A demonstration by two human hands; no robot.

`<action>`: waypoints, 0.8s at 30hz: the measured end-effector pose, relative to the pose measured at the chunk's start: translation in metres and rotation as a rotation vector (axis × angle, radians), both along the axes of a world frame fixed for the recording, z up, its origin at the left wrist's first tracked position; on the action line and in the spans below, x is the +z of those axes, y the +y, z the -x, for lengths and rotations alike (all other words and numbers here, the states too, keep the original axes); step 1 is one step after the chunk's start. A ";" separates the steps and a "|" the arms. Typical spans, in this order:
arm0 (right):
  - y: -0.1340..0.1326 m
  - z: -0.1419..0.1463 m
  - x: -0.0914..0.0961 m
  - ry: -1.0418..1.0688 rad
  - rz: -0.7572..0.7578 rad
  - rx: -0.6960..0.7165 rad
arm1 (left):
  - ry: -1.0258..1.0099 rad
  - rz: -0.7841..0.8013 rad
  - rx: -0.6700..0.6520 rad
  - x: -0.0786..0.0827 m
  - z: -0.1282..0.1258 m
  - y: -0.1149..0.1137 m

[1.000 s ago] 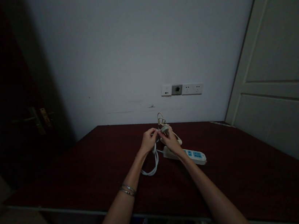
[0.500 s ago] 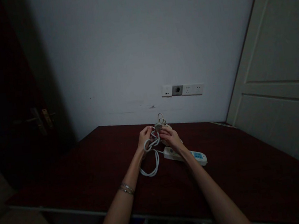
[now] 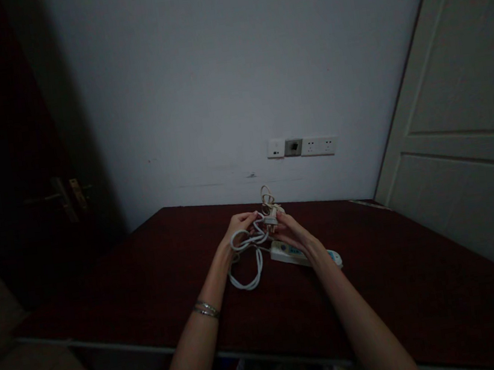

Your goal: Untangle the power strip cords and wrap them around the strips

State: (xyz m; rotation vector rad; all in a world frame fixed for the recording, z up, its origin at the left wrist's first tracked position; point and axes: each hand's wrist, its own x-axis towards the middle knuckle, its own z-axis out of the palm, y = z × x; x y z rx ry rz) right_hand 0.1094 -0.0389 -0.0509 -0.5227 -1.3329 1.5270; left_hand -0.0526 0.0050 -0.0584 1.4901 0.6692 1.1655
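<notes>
My left hand (image 3: pixel 242 225) is closed on a white power cord (image 3: pixel 248 242), whose loops hang down to the table below it. Between the fingertips of my right hand (image 3: pixel 290 228) is a white plug (image 3: pixel 270 220), its prongs pointing down. Under my right hand and wrist lies a white power strip (image 3: pixel 287 254) with blue markings, partly hidden. Just beyond the plug sits a bundle of cream-coloured cord (image 3: pixel 267 197), partly covered by the plug and my hands.
A dark red table (image 3: pixel 167 268) stands against the wall. Wall sockets (image 3: pixel 317 146) are mounted above it. A pale panelled door (image 3: pixel 461 120) is at the right, a dark door (image 3: pixel 9 180) with a metal handle at the left.
The plug has turned and shifted slightly right and down. My right hand has moved a little right, uncovering more of the power strip's left end. My left hand's cord loops have shifted slightly.
</notes>
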 end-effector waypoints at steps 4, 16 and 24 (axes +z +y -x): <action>-0.001 0.001 0.002 -0.073 -0.009 -0.062 | -0.035 0.062 0.035 0.000 -0.001 0.001; 0.011 0.001 -0.006 -0.062 0.008 -0.153 | -0.111 0.255 -0.204 -0.007 0.017 0.008; 0.010 0.002 -0.006 -0.166 0.001 -0.187 | 0.010 0.128 0.015 -0.008 0.009 0.006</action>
